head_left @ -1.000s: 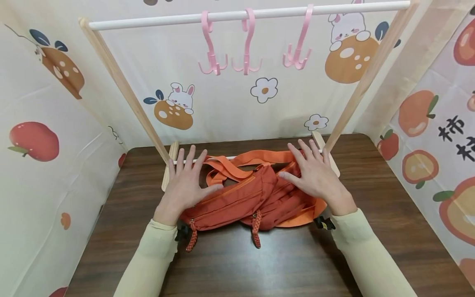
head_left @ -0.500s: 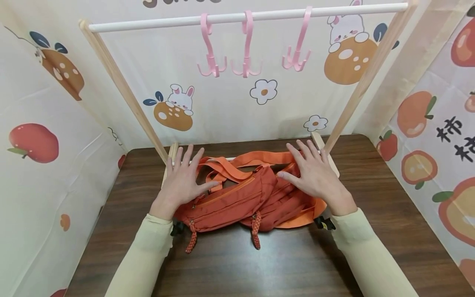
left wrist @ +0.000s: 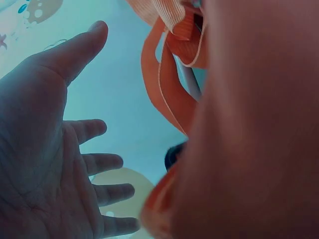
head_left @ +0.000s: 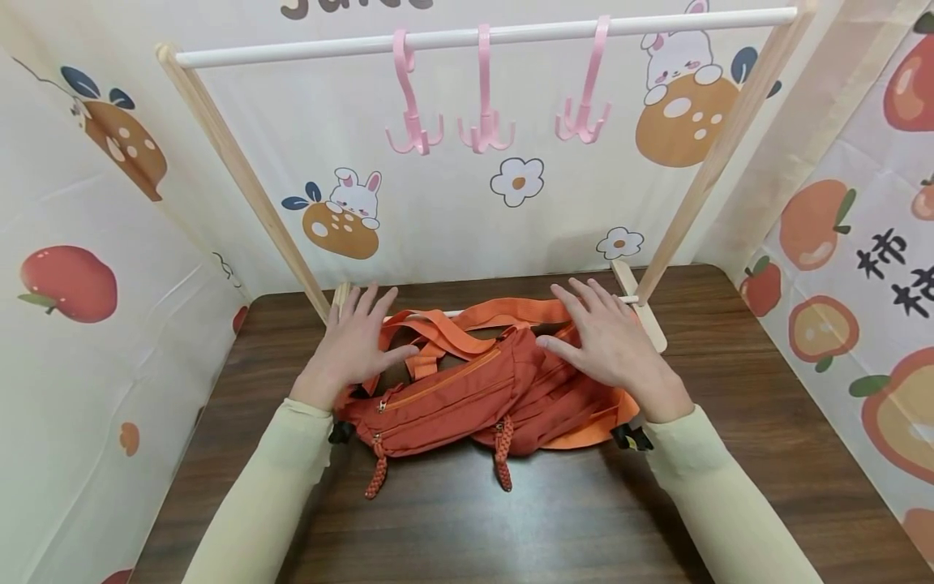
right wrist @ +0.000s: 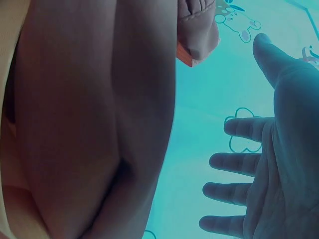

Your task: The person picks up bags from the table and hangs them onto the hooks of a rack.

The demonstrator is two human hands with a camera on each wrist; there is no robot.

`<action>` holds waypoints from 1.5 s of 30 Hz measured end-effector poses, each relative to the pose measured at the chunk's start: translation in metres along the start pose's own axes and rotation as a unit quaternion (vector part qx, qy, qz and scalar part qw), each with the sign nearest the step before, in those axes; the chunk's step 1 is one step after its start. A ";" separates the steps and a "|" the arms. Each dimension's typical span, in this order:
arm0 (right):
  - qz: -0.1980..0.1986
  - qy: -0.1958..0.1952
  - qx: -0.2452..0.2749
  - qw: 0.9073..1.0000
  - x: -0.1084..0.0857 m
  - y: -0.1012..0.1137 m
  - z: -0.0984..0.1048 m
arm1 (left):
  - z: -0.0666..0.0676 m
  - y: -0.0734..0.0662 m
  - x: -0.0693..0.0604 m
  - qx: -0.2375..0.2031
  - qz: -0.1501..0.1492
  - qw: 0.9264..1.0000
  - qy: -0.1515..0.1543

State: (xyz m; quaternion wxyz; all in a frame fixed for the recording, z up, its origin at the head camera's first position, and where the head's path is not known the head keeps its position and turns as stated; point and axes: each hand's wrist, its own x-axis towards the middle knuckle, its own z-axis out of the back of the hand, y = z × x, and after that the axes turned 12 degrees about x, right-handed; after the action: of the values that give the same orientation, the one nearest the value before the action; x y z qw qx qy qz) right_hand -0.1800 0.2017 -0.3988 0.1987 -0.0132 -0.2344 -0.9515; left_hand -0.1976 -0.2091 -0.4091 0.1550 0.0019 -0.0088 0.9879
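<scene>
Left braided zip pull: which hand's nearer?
Left. The left hand is beyond the left zip pull, slightly left; the right hand is beyond it too, but well right.

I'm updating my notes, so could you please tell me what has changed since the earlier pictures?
The left hand has shifted slightly left, uncovering more of the red bag at its left end; the right hand has also moved slightly left. Nothing was grasped or released. The bag's position looks unchanged, and three pink hooks remain on the white bar.
</scene>
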 end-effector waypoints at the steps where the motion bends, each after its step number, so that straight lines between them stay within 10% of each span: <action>1: 0.002 0.001 0.001 1.000 0.000 0.001 -0.001 | 0.000 0.001 0.002 0.000 -0.001 1.000 0.004; 19: 0.024 0.013 0.000 1.000 0.002 0.016 -0.006 | -0.016 0.012 0.031 0.000 -0.031 0.999 0.039; 45: 0.047 0.017 -0.009 0.999 0.005 0.030 -0.013 | -0.031 0.011 0.051 0.018 -0.056 0.998 -0.030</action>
State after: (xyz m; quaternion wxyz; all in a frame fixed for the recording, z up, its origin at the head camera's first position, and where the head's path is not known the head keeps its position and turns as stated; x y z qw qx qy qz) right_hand -0.1720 0.1700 -0.3963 0.2472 -0.0097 -0.2217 -0.9432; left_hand -0.2492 -0.2036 -0.4396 0.2094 0.0348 0.0041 0.9772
